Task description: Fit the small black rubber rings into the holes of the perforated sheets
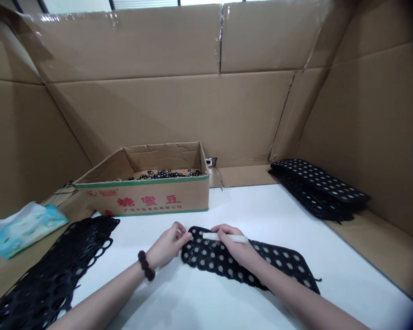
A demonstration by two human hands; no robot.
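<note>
A black rubber sheet (pixel 271 254) with rows of round holes lies slantwise on the white table in front of me. My left hand (pixel 168 245) is closed in a pinch at the sheet's left end, thumb and fingertips at its edge. My right hand (pixel 232 243) rests over the sheet and grips a white pen-like tool (pixel 239 238). The tool lies nearly level, its left end above the holes near the sheet's upper edge. What its tip touches is too small to make out.
Behind my hands stands an open cardboard box (pixel 192 197) with many small black rings (pixel 168 174). A pile of black perforated sheets (pixel 316 183) lies at the right. Black ring-holed webbing (pixel 44 270) and a tissue pack (pixel 29 227) lie left. Cardboard walls (pixel 158 110) surround the table.
</note>
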